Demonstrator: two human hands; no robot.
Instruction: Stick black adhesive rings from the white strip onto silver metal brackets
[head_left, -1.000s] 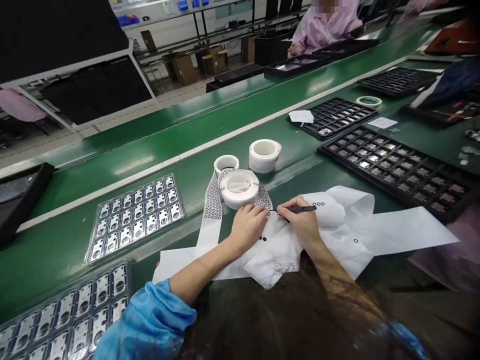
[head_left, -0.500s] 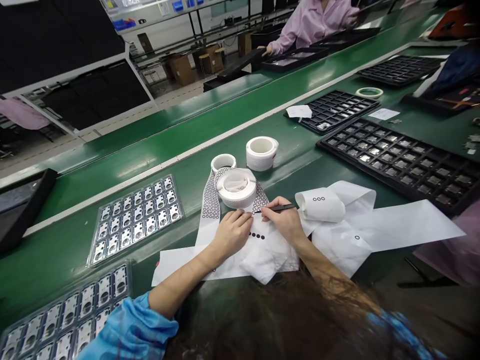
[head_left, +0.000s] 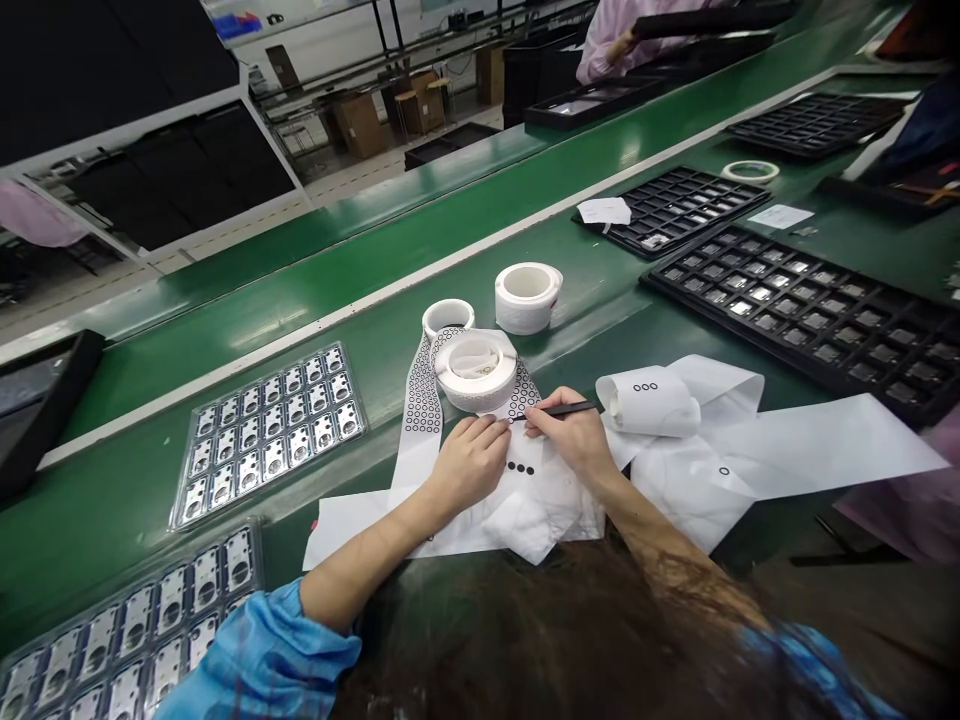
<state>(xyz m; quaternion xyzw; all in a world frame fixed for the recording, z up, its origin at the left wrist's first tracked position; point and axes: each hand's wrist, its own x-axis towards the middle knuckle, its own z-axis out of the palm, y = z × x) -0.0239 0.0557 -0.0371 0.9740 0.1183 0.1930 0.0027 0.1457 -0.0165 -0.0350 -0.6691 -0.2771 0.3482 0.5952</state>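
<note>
1. On the green worktop [head_left: 390, 350], pressing down on white paper [head_left: 480, 512] with the left hand [head_left: 471, 462], with fingers bent and close together — cannot tell whether pinching anything underneath.
2. Gripping a slim black tool [head_left: 570, 408] in the right hand [head_left: 574, 435], with thumb and fingers closed around it, and angling its tip left, just beside the left fingertips.
3. Just beyond the fingertips of both hands, close to the tool's tip: the near end of a ring-printed strip [head_left: 523, 392], alongside a white roll [head_left: 480, 400].
4. Nearer than the tool's tip and between the hands: a row of black dots [head_left: 520, 468] — apart from the tool.
5. Right of the right hand, curled paper [head_left: 649, 412] marked with three rings; farther right, a black tray [head_left: 757, 346].
</note>
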